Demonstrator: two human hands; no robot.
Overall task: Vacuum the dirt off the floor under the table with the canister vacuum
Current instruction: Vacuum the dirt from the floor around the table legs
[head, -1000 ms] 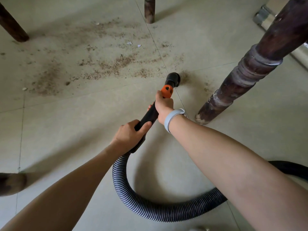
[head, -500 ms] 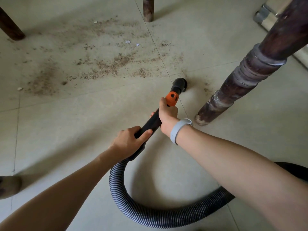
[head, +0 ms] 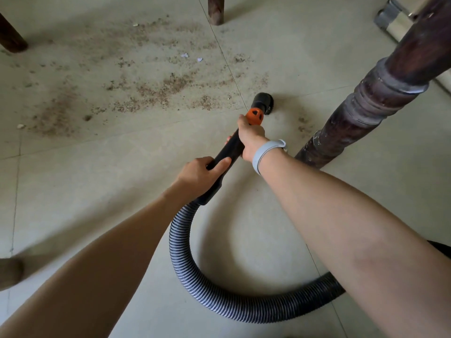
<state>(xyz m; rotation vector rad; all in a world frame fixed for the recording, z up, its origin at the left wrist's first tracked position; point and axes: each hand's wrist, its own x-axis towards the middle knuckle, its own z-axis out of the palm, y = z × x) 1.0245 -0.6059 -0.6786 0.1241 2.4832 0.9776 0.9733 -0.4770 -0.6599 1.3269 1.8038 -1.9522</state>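
Observation:
Brown dirt [head: 156, 91] lies scattered over the pale tiled floor [head: 73, 186] between the table legs. A black vacuum wand [head: 228, 152] with an orange collar [head: 254, 115] ends in a round black nozzle [head: 263, 101] that touches the floor just right of the dirt. My right hand [head: 250, 140] grips the wand just below the collar. My left hand [head: 199, 175] grips the wand's lower end, where the ribbed grey hose [head: 219, 301] begins. The hose loops on the floor and passes under my right arm. The canister is out of view.
A thick turned wooden table leg [head: 366, 108] stands close to the right of the nozzle. Two more legs stand at the back [head: 216, 11] and far left [head: 11, 37], another at the lower left [head: 9, 274]. A metal fitting [head: 390, 18] lies top right.
The nozzle slid right along the floor toward the thick table leg and a little nearer to me, with both hands following. A small patch of dirt near the nozzle is gone.

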